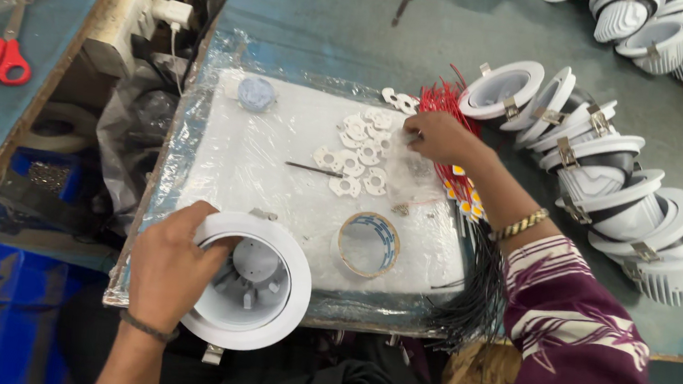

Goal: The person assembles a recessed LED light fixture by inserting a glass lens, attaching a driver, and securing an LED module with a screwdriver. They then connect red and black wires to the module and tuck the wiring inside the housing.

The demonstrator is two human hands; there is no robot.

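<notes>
Head view: left hand [169, 264] grips one housing [251, 290] by its rim, right hand [439, 136] pinches among loose plates [358, 157]; finished housings [603, 172] stacked, this one still bare.

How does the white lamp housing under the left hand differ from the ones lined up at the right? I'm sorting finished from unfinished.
The lamp housing under the left hand lies alone at the near edge of the pad, its mouth facing up; the row of housings lies tipped sideways, overlapping one another on the table. The single one is gripped at its rim; the row is untouched. Both are white, round and flanged, with metal spring clips.
</notes>
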